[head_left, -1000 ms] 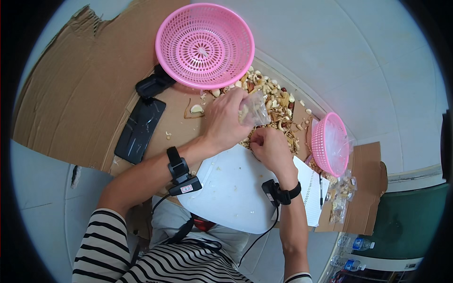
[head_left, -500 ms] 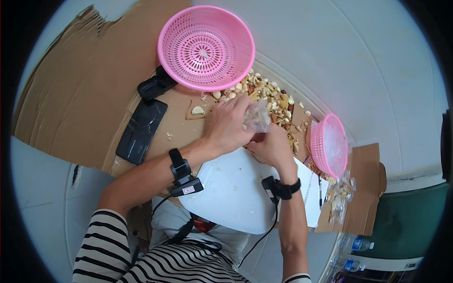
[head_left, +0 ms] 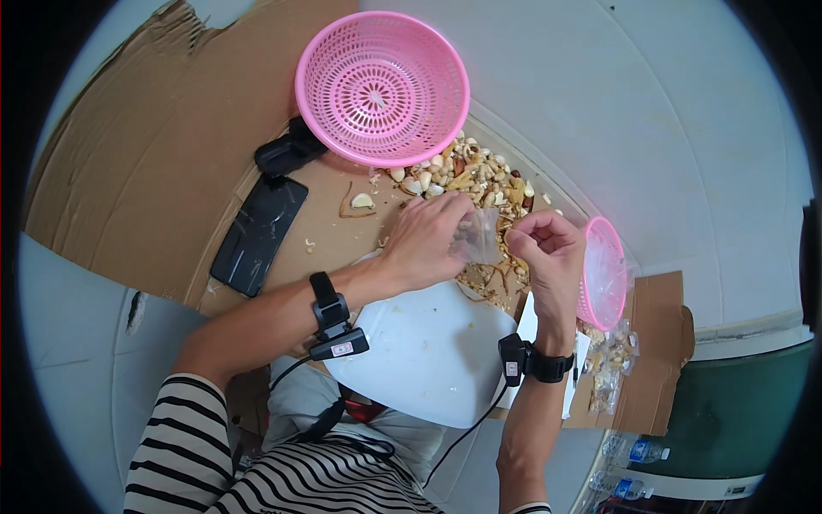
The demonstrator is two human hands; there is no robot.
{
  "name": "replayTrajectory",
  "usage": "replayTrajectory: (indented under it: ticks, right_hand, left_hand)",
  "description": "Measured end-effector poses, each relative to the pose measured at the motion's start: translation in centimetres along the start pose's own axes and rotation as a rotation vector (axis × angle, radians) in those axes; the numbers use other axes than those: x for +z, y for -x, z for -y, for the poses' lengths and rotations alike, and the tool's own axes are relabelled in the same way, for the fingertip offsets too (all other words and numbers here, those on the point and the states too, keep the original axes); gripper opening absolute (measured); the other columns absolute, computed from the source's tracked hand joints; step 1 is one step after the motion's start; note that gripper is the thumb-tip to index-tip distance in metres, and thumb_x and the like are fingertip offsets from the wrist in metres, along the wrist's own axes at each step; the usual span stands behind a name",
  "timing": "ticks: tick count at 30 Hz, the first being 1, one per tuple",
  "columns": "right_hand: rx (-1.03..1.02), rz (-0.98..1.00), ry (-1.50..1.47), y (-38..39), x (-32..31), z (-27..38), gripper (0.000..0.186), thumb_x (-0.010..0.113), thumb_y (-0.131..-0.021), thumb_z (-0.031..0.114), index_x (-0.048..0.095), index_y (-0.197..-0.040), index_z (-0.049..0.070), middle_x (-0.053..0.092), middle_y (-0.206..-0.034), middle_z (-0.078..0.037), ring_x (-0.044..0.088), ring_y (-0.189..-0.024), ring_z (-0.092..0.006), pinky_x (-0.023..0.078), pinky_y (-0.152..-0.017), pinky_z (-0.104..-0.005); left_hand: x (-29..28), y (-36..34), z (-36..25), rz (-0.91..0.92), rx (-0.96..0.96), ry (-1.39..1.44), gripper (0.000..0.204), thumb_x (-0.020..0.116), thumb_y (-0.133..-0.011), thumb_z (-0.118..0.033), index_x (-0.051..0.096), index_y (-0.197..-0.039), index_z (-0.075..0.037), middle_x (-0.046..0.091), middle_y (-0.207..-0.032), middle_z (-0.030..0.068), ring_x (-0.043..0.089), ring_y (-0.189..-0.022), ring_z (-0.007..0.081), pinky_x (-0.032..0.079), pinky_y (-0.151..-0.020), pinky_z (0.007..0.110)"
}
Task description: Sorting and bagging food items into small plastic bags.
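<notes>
My left hand [head_left: 428, 244] is closed round a small clear plastic bag [head_left: 481, 238] above the near edge of the pile. Just right of the bag, my right hand [head_left: 555, 257] is raised with thumb and fingers pinched together; whatever sits between the fingertips is too small to name. Behind both hands spreads a pile of dried foods [head_left: 479, 171], with pale cloves or slices, nuts, yellow pieces and thin brown strands. A white board [head_left: 419, 351] lies in front of me below my wrists.
A large pink basket [head_left: 306, 103] stands at the back, a smaller one [head_left: 587, 295] holding clear plastic at right. A phone [head_left: 259, 236] and a black device [head_left: 287, 154] lie left. Filled clear bags [head_left: 612, 364] lie right, beside white paper [head_left: 582, 347]; bottles [head_left: 646, 451] are beyond.
My right hand has moved right and up, away from the bag, and its fingers are now pinched. My left hand has stayed near its place with the bag.
</notes>
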State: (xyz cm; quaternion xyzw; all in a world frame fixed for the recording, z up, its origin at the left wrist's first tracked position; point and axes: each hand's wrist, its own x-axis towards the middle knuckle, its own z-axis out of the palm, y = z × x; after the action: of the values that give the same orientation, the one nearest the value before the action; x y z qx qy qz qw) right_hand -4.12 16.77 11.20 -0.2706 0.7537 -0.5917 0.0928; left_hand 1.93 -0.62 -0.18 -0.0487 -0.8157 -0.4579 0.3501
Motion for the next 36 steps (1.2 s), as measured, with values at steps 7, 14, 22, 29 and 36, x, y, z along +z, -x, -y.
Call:
replayTrajectory:
  ticks: [7,14,22,29,36]
  right_hand:
    - [-0.005,0.052,0.057,-0.2,0.7,-0.7,0.006,0.080,-0.093,-0.001,0.075,-0.097,-0.002,0.073,-0.087,0.001,0.064,-0.074,-0.0041,0.051,-0.070,-0.0203]
    - [-0.016,0.034,0.161,0.1,0.0,-0.9,0.008,0.078,-0.095,-0.001,0.078,-0.103,-0.003,0.075,-0.089,0.000,0.068,-0.081,-0.0064,0.054,-0.074,-0.0241]
    - [0.195,0.204,0.771,1.9,-2.3,-3.2,0.015,0.081,-0.086,0.010,0.080,-0.094,-0.002,0.078,-0.077,-0.014,0.074,-0.070,-0.0207,0.058,-0.071,-0.0352]
    - [0.205,0.303,0.924,1.9,0.1,-4.1,0.012,0.078,-0.080,0.007,0.083,-0.090,0.001,0.077,-0.078,-0.018,0.076,-0.071,-0.0315,0.060,-0.073,-0.0413]
    - [0.165,0.340,1.003,1.1,0.9,-4.3,0.011,0.076,-0.075,0.005,0.082,-0.083,0.000,0.075,-0.075,-0.021,0.074,-0.072,-0.0387,0.060,-0.075,-0.0453]
  left_hand:
    - [-0.2,0.0,-0.1,-0.001,0.011,0.007,0.040,0.081,-0.077,-0.013,0.059,-0.109,-0.006,0.066,-0.094,0.0106,0.067,-0.086,0.0333,0.046,-0.075,0.045]
    - [-0.1,0.0,0.2,-0.015,0.017,0.002,0.039,0.081,-0.077,-0.013,0.059,-0.109,-0.006,0.064,-0.093,0.0111,0.066,-0.085,0.0338,0.047,-0.075,0.046]
    - [-0.1,-0.2,0.2,-0.053,-0.011,-0.005,0.038,0.078,-0.076,-0.010,0.058,-0.108,-0.005,0.061,-0.092,0.0117,0.064,-0.084,0.0335,0.047,-0.075,0.047]
    - [-0.2,-0.2,0.2,-0.044,-0.019,-0.001,0.038,0.077,-0.076,-0.009,0.058,-0.109,-0.004,0.061,-0.092,0.0125,0.064,-0.084,0.0340,0.047,-0.075,0.047]
    - [0.0,-0.2,0.2,-0.054,0.002,-0.014,0.039,0.078,-0.076,-0.010,0.058,-0.109,-0.004,0.061,-0.092,0.0120,0.064,-0.084,0.0338,0.047,-0.076,0.046]
